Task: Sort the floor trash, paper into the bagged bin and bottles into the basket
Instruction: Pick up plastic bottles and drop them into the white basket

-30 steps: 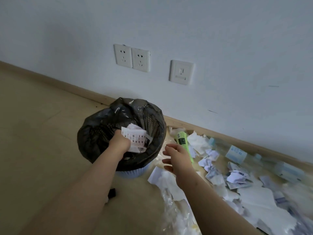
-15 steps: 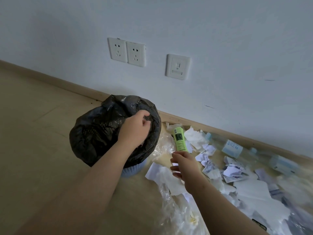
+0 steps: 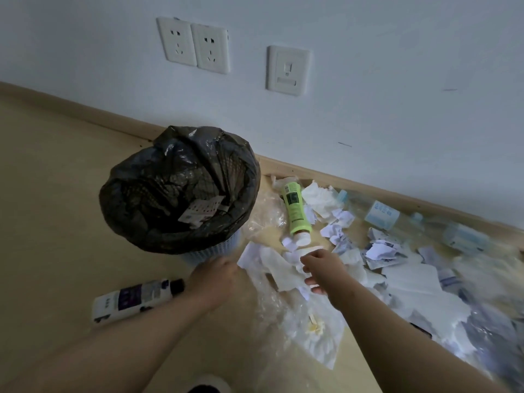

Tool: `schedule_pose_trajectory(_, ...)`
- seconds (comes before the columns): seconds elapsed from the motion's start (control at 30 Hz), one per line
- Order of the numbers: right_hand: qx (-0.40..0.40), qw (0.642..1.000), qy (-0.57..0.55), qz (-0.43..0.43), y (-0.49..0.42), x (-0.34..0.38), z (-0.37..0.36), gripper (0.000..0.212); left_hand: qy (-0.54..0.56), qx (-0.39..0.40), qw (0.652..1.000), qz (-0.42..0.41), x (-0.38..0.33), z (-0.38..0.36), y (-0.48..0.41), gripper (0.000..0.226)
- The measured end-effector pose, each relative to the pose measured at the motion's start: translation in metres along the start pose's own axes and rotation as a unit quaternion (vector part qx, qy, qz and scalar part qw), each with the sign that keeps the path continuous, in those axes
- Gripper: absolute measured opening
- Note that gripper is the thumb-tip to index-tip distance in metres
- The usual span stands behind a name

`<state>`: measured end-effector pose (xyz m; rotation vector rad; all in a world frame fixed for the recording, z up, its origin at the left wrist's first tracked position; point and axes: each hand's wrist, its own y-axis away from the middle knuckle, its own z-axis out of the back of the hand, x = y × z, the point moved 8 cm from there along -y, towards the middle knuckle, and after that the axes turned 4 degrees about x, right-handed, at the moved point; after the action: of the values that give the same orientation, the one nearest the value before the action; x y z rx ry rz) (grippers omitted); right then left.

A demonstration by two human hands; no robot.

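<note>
2 wall sockets [image 3: 209, 48] | 1 switch plate [image 3: 287, 70] beside | baseboard [image 3: 85, 117] below

Left hand [image 3: 218, 276], right hand [image 3: 323, 270]: outstretched, low.

Floor and wall stock, as I count it from here.

- Round bin lined with a black plastic bag [image 3: 181, 191], centre left: one.
- Printed white paper slip [image 3: 202, 212] inside that bin: one.
- Lime-green plastic bottle with a white cap [image 3: 295, 211], centre: one.
- White-and-purple plastic bottle with a black cap [image 3: 133, 297], lower left: one.
- Clear plastic bottles with pale blue labels [image 3: 380, 215], right, along the skirting: two that I can make out; blurred beyond.
- Crinkled clear plastic bags [image 3: 297, 310], centre and lower centre: two.
- Scraps of white paper and tissue [image 3: 411, 282], centre to lower right: too many and too blurred for me to count.
- White wall sockets [image 3: 177, 41], upper left: two.
- White wall plate [image 3: 287, 70] beside them: one.
</note>
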<state>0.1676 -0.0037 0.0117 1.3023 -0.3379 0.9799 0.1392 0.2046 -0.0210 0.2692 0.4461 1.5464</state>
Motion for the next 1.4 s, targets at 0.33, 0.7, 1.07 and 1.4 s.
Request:
schedule_pose_trajectory(0.33, 0.049, 0.996, 0.070, -0.014, 0.001, -0.011, -0.018, 0.010, -0.059, 0.171, 0.963, 0.199, 0.081, -0.055, 0.017, 0.055)
schedule_pose_trajectory(0.7, 0.079, 0.996, 0.038, -0.030, 0.005, -0.016, -0.024, 0.007, -0.067, 0.128, 0.980, 0.140, 0.070, -0.049, 0.010, 0.037)
schedule_pose_trajectory(1.07, 0.056, 0.995, 0.065, -0.051, 0.002, -0.032, 0.000, 0.010, -0.059, 0.072, 0.996, -0.016, -0.012, -0.022, 0.003, 0.031)
schedule_pose_trajectory(1.4, -0.024, 0.999, -0.008, -0.021, 0.002, -0.020, 0.047, 0.015, 0.329, -0.171, 0.919, -0.132, -0.100, 0.109, -0.013, 0.028)
